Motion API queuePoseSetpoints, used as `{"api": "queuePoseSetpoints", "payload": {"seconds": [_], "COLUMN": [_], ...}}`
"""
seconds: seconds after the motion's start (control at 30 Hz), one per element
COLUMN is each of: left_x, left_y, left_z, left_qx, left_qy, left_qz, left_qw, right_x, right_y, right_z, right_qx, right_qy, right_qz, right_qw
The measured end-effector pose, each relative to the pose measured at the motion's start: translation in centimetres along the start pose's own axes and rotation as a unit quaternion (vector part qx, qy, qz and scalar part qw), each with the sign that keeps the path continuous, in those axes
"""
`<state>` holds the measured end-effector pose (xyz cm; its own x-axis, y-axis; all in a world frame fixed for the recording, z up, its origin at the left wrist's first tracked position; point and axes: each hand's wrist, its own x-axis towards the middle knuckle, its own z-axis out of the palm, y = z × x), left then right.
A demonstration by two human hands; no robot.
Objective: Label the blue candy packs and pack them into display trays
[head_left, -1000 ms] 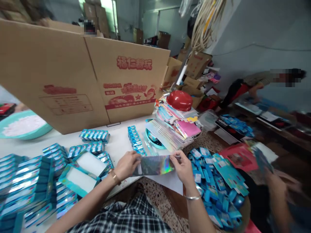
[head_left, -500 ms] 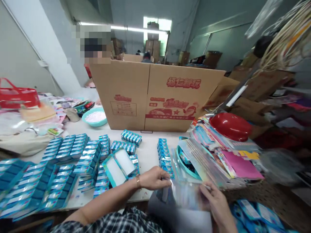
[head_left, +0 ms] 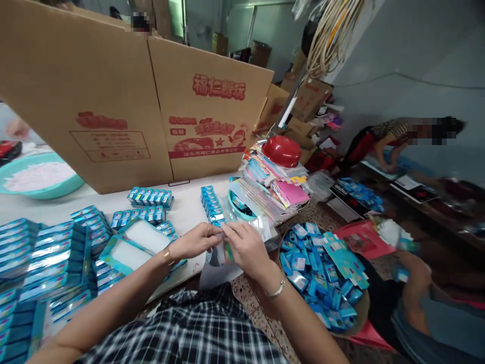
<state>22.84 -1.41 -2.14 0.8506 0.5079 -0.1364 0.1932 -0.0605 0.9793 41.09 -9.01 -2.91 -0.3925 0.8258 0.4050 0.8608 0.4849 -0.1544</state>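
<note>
Close to the table's front edge, my left hand (head_left: 197,241) and my right hand (head_left: 245,247) meet with fingertips nearly touching. Both are closed on the top of a clear plastic bag (head_left: 216,256) that hangs below them; its lower part looks pale grey. Most of the bag is hidden behind the fingers. Just beyond my hands stands a row of small blue boxes (head_left: 212,206). Left of my left hand, an open teal box with a white inside (head_left: 146,235) lies on more blue boxes.
A large cardboard carton (head_left: 204,111) stands at the back. On the right are a red basin (head_left: 282,150) on stacked packaging and a round container of blue packs (head_left: 322,278) by the floor. A teal bowl of white pieces (head_left: 36,174) sits left. Another person (head_left: 390,136) bends over a bench.
My view has turned right, bringing the container of blue packs and another person into sight. My hands have come together at the top of the plastic bag, which they held apart before.
</note>
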Motion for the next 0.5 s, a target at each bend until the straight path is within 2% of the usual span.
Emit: {"api": "queuePoseSetpoints", "payload": {"seconds": [0.2,0.5], "left_x": [-0.7,-1.3], "left_y": [0.7,2.3], "left_z": [-0.2,-0.4], "left_qx": [-0.02,-0.004], "left_qy": [-0.02,-0.023], "left_qz": [0.017,0.029], "left_qw": [0.999,0.999], "right_x": [-1.6,-2.7], "right_y": [-0.2,-2.3], "right_z": [-0.2,-1.6], "right_qx": [-0.042,-0.091], "right_qy": [0.054,0.062], "right_qz": [-0.047,-0.03], "right_qw": [0.997,0.993]}}
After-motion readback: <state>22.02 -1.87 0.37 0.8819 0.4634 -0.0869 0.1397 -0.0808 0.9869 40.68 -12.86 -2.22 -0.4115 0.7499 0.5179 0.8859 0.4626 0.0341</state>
